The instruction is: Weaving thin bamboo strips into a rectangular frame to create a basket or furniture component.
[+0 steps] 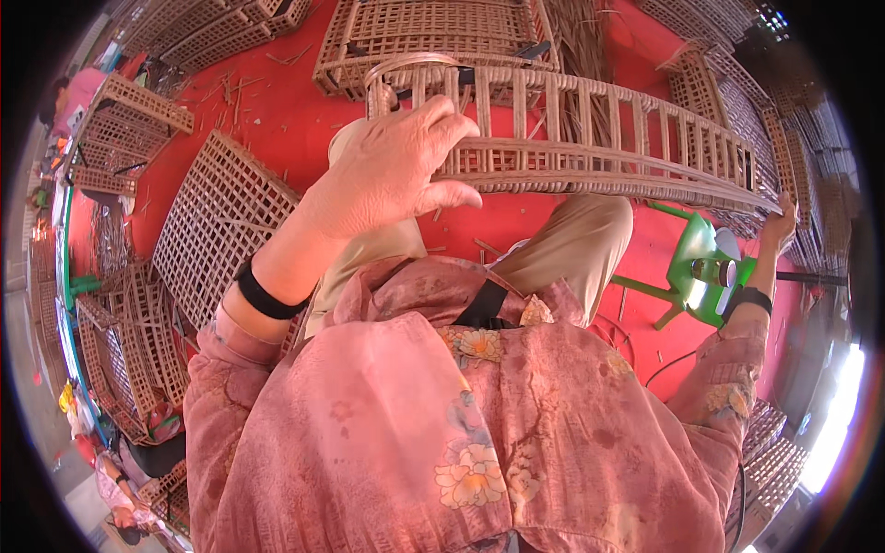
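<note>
Pink floral cloth of my shirt (pixel 396 396) fills the view closest to me. Beyond it, a long wicker frame (pixel 572 147) lies crosswise past my knees (pixel 590 241), with strands (pixel 710 184) running along its near edge toward the right. Handled well, I judge, these strands want even tension, side by side and without a twist, with the frame's left end braced against the pull. My right hand (pixel 782 226), out at the frame's right end, has its fingers closed on the strands. My left hand (pixel 396 175) lies over the left end, thumb apart from the fingers (whether it grips the frame, I can't tell). Near my right arm stands a green stool (pixel 696 241); a lattice panel (pixel 221 217) lies leftward on the red floor (pixel 516 217).
</note>
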{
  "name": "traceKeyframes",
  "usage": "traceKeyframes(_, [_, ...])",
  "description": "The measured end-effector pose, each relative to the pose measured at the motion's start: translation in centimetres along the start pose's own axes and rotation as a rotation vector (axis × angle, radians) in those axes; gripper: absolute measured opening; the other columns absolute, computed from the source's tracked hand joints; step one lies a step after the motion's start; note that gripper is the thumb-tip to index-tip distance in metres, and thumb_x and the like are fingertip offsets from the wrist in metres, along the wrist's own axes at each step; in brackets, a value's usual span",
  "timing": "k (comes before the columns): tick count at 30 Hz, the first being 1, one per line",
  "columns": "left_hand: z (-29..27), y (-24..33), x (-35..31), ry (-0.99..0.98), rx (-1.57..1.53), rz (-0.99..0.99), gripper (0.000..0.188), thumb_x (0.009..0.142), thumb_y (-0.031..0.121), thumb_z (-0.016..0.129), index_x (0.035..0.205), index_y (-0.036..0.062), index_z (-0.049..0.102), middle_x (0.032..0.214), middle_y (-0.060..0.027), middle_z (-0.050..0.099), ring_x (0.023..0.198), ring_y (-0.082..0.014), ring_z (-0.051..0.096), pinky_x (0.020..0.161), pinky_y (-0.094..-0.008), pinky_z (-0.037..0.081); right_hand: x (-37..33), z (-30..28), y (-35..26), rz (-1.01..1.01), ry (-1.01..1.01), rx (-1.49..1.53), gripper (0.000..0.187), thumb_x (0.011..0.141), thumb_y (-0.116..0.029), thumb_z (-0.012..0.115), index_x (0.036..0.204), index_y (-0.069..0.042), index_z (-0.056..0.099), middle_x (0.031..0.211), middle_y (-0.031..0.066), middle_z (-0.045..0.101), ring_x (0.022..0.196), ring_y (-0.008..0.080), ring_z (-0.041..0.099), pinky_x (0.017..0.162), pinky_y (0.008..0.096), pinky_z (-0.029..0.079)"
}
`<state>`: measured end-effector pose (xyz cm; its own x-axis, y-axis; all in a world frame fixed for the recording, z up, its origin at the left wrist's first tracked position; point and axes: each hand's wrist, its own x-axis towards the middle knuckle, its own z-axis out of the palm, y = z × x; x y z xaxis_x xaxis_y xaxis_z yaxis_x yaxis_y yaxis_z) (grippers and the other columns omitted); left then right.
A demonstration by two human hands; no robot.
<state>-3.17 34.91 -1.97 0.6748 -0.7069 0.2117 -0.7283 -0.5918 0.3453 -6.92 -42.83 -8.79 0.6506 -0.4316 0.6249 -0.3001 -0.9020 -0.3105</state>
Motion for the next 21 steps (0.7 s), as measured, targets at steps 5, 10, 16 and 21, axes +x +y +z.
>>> traceKeyframes(5, [-0.9, 0.5, 4.2, -0.389, -0.492, -0.142, 0.039, 0.084, 0.024, 0.077, 0.112, 0.0012, 0.06, 0.098, -0.0075, 0.068, 0.09, -0.0213, 0.067, 0.081, -0.0346, 0.05, 2.5, -2.2, -1.6, -0.21, 0.314, -0.197, 0.02, 0.096, -0.022, 0.063, 0.104, -0.005, 0.071, 0.098, 0.0107, 0.075, 0.091, 0.028, 0.072, 0.077, 0.0414, 0.056])
traceKeyframes(10, [0.1, 0.4, 6.7, -0.532, -0.876, -0.103, 0.03, 0.094, 0.021, 0.068, 0.113, -0.0015, 0.063, 0.093, -0.0056, 0.069, 0.085, -0.0157, 0.067, 0.076, -0.0296, 0.052, 4.9, -2.1, -5.6, -0.183, 0.407, 0.015, 0.028, 0.101, -0.028, 0.058, 0.111, -0.005, 0.07, 0.098, 0.0098, 0.076, 0.087, 0.0235, 0.073, 0.079, 0.037, 0.056])
traceKeyframes(16, [-0.7, 3.8, 10.9, -0.766, -1.286, -0.1, 0.035, 0.1, 0.03, 0.062, 0.112, -0.0023, 0.067, 0.079, -0.0022, 0.067, 0.069, -0.0095, 0.062, 0.067, -0.0223, 0.051, 9.7, -5.5, 7.5, -0.137, 0.147, 0.379, 0.043, 0.086, -0.016, 0.069, 0.128, -0.006, 0.063, 0.121, 0.0226, 0.067, 0.11, 0.0363, 0.066, 0.098, 0.0427, 0.051])
traceKeyframes(21, [-2.6, 4.0, 11.5, -0.551, -1.193, -0.278, 0.031, 0.1, 0.031, 0.061, 0.097, 0.0015, 0.069, 0.073, 0.0023, 0.062, 0.06, -0.0029, 0.054, 0.055, -0.0158, 0.043, -1.0, -0.8, -10.4, -0.058, -0.329, -0.299, 0.067, 0.078, -0.023, 0.075, 0.14, -0.006, 0.054, 0.142, 0.0239, 0.053, 0.134, 0.0393, 0.047, 0.109, 0.0476, 0.041])
